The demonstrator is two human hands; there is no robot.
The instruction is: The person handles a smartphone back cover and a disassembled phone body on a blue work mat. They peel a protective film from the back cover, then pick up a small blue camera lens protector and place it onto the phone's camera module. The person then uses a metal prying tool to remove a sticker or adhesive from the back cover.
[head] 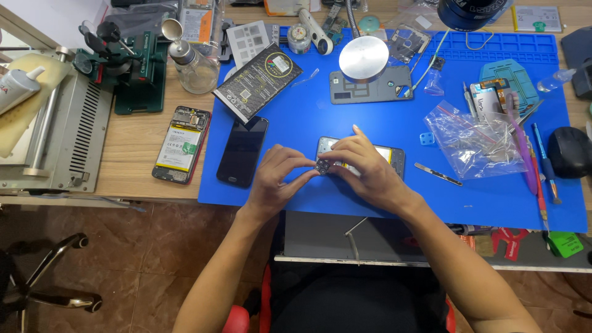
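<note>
Black flat box (258,81) above dark phone screen (242,151); clear bag (472,145) right.

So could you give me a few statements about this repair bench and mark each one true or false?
1. Both hands work on one opened phone on the blue mat. True: the left hand and right hand meet over a small dark part at its corner.
2. The dark phone with the blank screen lies right of the hands. False: it lies to their left.
3. A second opened phone showing its battery rests on the bare wood, off the mat. True.
4. The clear plastic bag sits under the left hand. False: it lies to the right, untouched.
5. The round metal disc stands beyond the hands. True.
</note>
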